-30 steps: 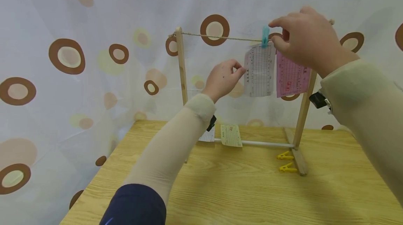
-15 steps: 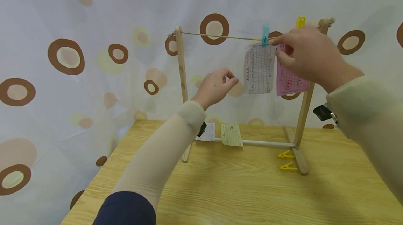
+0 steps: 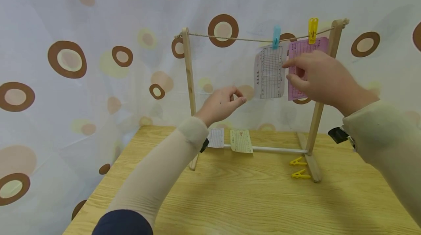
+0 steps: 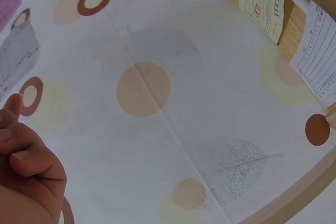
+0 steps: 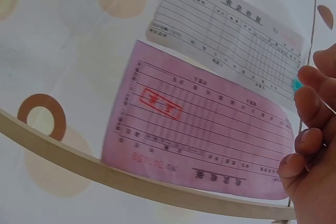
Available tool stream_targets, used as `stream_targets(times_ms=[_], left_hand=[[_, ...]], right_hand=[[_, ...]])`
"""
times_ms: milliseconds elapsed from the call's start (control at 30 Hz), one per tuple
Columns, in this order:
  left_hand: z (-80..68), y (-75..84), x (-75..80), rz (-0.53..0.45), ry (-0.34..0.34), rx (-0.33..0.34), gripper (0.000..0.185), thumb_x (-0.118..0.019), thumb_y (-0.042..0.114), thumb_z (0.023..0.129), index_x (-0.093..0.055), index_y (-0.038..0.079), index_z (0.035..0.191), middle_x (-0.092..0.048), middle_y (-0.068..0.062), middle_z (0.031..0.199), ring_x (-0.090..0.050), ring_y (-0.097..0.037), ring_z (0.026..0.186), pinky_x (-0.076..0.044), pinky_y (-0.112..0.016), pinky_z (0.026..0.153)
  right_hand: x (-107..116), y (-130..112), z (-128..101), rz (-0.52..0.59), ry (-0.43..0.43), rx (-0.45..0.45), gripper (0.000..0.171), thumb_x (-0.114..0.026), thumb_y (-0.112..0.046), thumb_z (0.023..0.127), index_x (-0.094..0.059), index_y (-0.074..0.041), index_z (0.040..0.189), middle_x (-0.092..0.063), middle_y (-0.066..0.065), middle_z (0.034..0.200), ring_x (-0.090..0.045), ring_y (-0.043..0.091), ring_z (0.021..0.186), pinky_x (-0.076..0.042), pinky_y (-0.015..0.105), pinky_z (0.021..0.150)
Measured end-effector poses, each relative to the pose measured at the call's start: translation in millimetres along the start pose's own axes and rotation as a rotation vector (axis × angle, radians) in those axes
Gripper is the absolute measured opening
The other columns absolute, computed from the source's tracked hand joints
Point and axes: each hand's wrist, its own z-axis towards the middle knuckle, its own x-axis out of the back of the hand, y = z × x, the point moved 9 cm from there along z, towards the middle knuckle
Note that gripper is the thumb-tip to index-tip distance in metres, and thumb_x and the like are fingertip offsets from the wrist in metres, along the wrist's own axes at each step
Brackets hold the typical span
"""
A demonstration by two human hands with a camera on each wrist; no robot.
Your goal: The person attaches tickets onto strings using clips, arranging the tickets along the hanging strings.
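A white receipt slip hangs from the string under a blue clothespin. To its right a pink receipt slip hangs under a yellow clothespin. My right hand is in front of the pink slip with nothing in its fingers, thumb and forefinger apart. In the right wrist view both slips show printed lines, and the pink slip bears a red stamp. My left hand holds nothing, its fingers loosely bent, left of and below the white slip.
The string runs between two wooden posts of a stand. A white slip and a yellow slip lie over the white bottom rod. Two yellow clothespins lie on the wooden table by the right foot. A patterned curtain hangs behind.
My right hand has come away from the blue clothespin and moved down. My left hand has drawn back from the hanging white slip, down and left. The slip stays clipped on the string.
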Motion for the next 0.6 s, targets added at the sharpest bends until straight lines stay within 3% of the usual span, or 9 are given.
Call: stream_targets(times_ms=[267,600], left_hand=[[-7.7,-12.7,-13.5,-0.033,-0.030,-0.036,0.035,-0.058,0.043,0.103,-0.062,0.016,0.126,-0.060,-0.003,0.079,-0.053,-0.017,0.063,-0.048,-0.034,0.061],[-22.4,-33.3,-38.1,-0.064,-0.105,0.024,0.037,-0.060,0.041,0.102,-0.060,0.017,0.130,-0.059,-0.003,0.082,-0.048,-0.013,0.059,-0.045,-0.032,0.058]], right_hand=[[-23,5,-19,0.061,-0.076,-0.042,0.029,-0.061,-0.019,0.099,-0.072,-0.007,0.123,-0.059,-0.001,0.077,-0.050,0.019,0.072,-0.042,0.037,0.061],[-62,17,-47,0.122,-0.184,-0.099,0.030,-0.065,-0.019,0.098,-0.069,-0.008,0.126,-0.062,0.002,0.090,-0.053,0.022,0.082,-0.046,0.042,0.071]])
